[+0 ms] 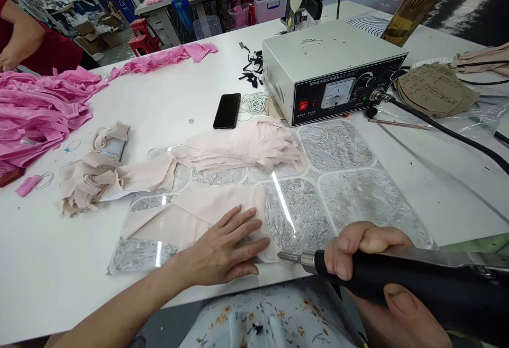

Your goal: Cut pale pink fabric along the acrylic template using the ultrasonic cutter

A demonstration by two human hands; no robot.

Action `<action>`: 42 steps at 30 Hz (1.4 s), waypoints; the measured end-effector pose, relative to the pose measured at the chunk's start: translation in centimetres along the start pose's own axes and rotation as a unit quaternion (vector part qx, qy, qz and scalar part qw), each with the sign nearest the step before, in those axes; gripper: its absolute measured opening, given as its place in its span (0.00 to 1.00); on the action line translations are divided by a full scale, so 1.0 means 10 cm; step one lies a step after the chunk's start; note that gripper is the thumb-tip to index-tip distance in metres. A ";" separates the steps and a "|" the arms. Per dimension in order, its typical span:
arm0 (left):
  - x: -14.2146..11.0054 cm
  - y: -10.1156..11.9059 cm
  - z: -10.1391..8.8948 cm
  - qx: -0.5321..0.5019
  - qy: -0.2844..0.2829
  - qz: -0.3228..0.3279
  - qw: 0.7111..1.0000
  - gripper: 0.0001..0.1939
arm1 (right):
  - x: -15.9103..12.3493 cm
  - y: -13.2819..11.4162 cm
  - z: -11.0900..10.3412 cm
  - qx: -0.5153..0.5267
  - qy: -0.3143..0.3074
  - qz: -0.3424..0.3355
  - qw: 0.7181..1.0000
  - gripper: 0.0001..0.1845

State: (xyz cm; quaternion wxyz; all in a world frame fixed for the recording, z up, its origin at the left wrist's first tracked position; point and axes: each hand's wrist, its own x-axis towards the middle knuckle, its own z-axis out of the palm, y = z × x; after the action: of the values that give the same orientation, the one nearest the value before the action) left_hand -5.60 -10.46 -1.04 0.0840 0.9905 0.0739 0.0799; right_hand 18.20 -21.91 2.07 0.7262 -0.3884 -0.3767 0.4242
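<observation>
My left hand (226, 250) lies flat with fingers spread on a pale pink fabric piece (207, 207) at the table's near edge. My right hand (369, 273) is wrapped round a black hand-held tool (409, 279). The tool's metal tip (288, 257) sits at the fabric's right edge, just beside my left fingertips. The fabric rests on a clear, scratched plastic mat (350, 194). More pale pink pieces (242, 146) lie piled further back on the mat, and another heap (85, 178) sits to the left.
A grey control box (330, 69) with a dial stands behind the mat, a black cable (445, 130) running from it. A black phone (227, 110), white elastic loops (254, 103), a pink garment pile (35, 109) and another person's arm (16, 40) lie left.
</observation>
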 end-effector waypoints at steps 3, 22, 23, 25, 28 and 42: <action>0.00 -0.01 0.00 0.003 -0.001 -0.001 1.000 0.25 | 0.00 -0.01 0.00 -0.007 0.002 0.005 1.000 0.08; 0.02 0.01 -0.01 -0.011 0.015 -0.005 1.000 0.21 | 0.04 -0.05 0.02 -0.032 0.031 0.007 0.999 0.08; 0.02 0.01 -0.01 -0.010 0.013 -0.006 1.000 0.20 | 0.05 -0.05 0.02 -0.037 0.025 0.004 0.999 0.08; 0.02 0.01 -0.01 -0.010 0.008 -0.007 1.000 0.21 | 0.08 -0.06 0.03 -0.044 0.020 -0.001 0.999 0.08; 0.02 0.01 -0.01 -0.011 0.003 -0.008 1.000 0.21 | 0.10 -0.07 0.03 -0.048 0.016 0.002 0.999 0.08; 0.01 0.02 -0.01 -0.009 0.001 -0.009 1.000 0.21 | 0.13 0.06 0.09 0.000 0.019 -0.008 1.000 0.07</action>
State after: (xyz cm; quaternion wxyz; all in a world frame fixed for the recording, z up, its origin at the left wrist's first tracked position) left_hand -5.50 -10.58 -0.92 0.0930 0.9890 0.0821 0.0811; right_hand 17.68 -20.33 2.20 0.7364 -0.3933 -0.3660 0.4111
